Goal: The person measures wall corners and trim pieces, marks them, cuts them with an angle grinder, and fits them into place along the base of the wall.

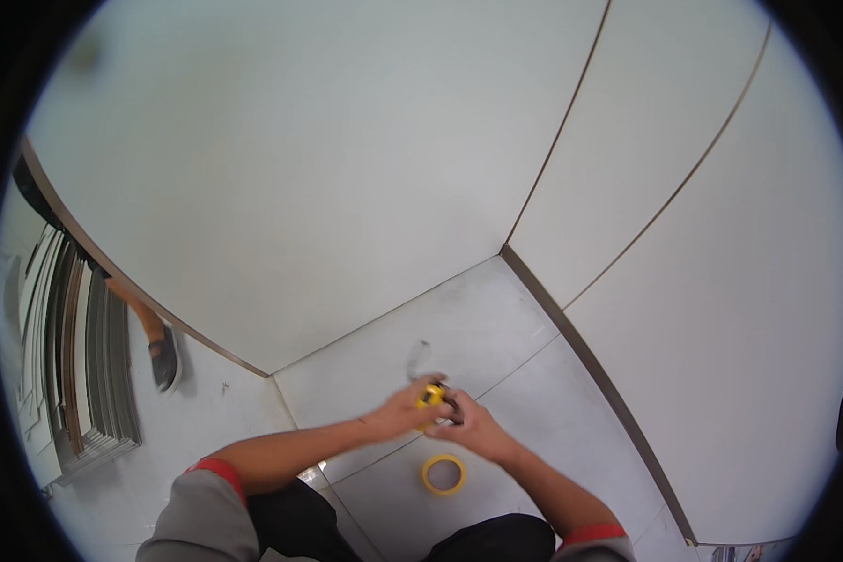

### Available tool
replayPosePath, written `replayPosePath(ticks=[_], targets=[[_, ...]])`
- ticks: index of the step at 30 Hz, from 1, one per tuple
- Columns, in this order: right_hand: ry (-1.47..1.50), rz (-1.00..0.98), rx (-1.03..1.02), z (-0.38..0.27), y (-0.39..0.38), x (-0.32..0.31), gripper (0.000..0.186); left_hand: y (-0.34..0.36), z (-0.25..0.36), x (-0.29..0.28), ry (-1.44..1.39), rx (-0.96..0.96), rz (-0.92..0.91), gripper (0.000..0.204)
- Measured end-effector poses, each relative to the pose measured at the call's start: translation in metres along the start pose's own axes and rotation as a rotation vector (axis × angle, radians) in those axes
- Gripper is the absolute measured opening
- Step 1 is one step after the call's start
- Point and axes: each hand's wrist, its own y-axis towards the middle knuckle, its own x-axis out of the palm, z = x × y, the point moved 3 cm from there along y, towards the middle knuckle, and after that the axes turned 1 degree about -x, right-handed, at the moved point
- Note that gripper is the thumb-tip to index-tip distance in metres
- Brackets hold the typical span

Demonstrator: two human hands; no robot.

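Observation:
Both of my hands meet in front of me, above the pale tiled floor. My left hand [412, 408] is closed around a small yellow-and-black tape measure [430, 397]. From the other side, my right hand [473, 428] grips a dark part at the same spot, its thumb and fingers curled. Whether that dark part belongs to the tape measure cannot be made out. Below the hands, a yellow roll of tape [426, 476] lies flat on the floor, touched by neither hand.
A tall white panel [309, 169] stands ahead, meeting a white panelled wall [721, 309] with a dark base strip [618, 407] at right. Flat boards [108, 375] stand stacked at far left. Another person's leg and dark shoe [166, 361] show beyond the panel's left edge.

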Motion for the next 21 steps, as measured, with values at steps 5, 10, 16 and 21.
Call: replayPosePath(ticks=[5, 10, 16, 21], targets=[[0.29, -0.211, 0.185, -0.036, 0.051, 0.023, 0.055, -0.052, 0.021, -0.061, 0.232, 0.006, 0.01, 0.094], [-0.031, -0.215, 0.047, -0.044, 0.101, 0.1, 0.039, -0.105, -0.018, -0.105, 0.273, 0.084, 0.029, 0.104], [-0.075, -0.052, 0.157, -0.045, 0.127, 0.09, 0.026, -0.133, -0.07, -0.155, 0.302, -0.318, 0.031, 0.089], [0.454, 0.507, 0.003, -0.034, 0.159, -0.05, 0.014, -0.246, -0.228, -0.238, 0.374, -0.516, 0.116, 0.05]])
